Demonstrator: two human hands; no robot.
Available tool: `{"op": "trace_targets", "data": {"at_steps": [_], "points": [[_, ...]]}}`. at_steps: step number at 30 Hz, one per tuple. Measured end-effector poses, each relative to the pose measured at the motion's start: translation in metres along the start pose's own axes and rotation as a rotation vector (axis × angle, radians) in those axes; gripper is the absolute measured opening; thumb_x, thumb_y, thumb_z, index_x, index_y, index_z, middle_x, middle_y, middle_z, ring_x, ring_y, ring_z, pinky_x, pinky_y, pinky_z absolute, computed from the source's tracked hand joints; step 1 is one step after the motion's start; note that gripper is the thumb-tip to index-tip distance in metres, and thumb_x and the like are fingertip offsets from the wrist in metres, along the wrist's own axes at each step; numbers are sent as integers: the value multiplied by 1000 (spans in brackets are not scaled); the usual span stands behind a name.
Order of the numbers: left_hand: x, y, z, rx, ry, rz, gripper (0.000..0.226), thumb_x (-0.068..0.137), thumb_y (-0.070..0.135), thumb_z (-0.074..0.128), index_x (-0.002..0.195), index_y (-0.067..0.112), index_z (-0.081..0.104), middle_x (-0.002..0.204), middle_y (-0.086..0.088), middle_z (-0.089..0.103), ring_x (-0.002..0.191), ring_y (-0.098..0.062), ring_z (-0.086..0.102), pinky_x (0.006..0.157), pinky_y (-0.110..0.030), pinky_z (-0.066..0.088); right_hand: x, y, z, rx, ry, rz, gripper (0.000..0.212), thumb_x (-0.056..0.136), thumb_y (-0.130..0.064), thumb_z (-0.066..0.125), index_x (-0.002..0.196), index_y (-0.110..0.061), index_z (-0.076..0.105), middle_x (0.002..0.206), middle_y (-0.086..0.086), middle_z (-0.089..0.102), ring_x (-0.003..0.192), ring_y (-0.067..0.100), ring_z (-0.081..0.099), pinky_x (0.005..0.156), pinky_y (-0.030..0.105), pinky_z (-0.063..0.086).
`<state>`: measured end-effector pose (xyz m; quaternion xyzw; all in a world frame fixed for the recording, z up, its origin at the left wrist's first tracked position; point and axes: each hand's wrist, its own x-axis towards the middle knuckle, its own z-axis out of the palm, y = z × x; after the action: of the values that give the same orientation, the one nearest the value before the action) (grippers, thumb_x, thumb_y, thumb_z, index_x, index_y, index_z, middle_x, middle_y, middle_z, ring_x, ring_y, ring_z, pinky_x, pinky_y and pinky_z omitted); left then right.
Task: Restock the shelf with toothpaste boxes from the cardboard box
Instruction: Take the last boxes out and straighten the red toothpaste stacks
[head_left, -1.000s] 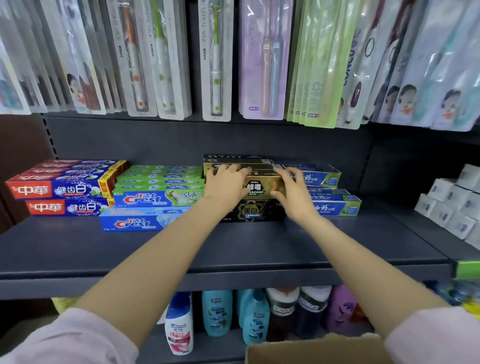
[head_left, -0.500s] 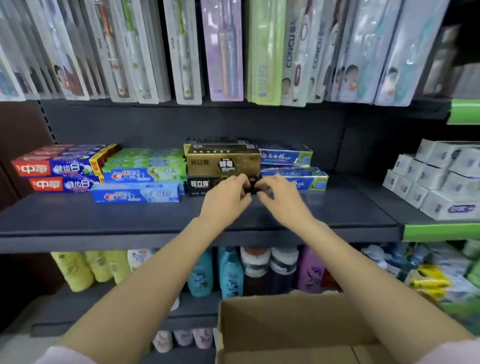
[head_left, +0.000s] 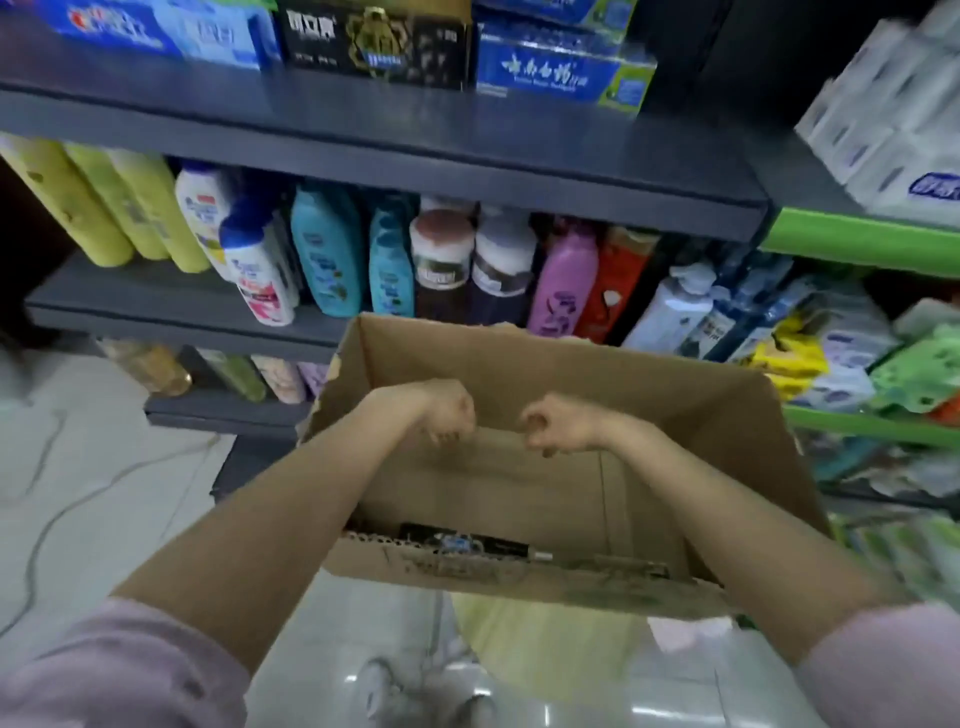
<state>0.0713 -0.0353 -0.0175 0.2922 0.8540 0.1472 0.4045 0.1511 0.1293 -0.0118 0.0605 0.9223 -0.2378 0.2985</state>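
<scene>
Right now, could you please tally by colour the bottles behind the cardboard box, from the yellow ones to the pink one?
Yellow bottles: 3
White, blue-capped bottles: 2
Teal bottles: 2
Dark bottles: 2
Pink bottle: 1
Total: 10

Pale glossy floor tiles (head_left: 93, 467) are reflecting overhead light. Dark grey shelving (head_left: 363, 156) is carrying shampoo bottles (head_left: 332, 260) on a lower tier, while a green-edged rack (head_left: 857, 241) is standing to the right.
</scene>
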Motion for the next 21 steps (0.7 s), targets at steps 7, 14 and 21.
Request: {"op": "trace_targets", "data": {"at_steps": [7, 14, 21], "points": [[51, -29, 69, 53, -205, -131, 16, 88, 28, 62, 93, 13, 63, 104, -13, 66, 82, -22, 59, 76, -33, 46, 38, 50, 74, -164, -435, 210, 77, 76, -43, 72, 142, -22, 37, 145, 3, 41, 128, 26, 43, 104, 38, 40], [84, -26, 107, 92, -358, -138, 55, 75, 30, 73, 126, 20, 56, 128, -3, 57, 110, -23, 55, 98, -40, 46, 49, 84, 81, -269, -640, 354, 96, 59, -60, 76, 137, -17, 41, 140, -1, 42, 127, 31, 43, 101, 44, 40], [103, -17, 136, 159, -458, -150, 88, 72, 35, 79, 143, 19, 31, 147, -4, 37, 132, -29, 38, 102, -36, 37, 63, 113, 73, 239, -381, 244, 47, 97, -42, 44, 140, -23, 40, 138, 0, 44, 125, 20, 44, 98, 28, 35]]}}
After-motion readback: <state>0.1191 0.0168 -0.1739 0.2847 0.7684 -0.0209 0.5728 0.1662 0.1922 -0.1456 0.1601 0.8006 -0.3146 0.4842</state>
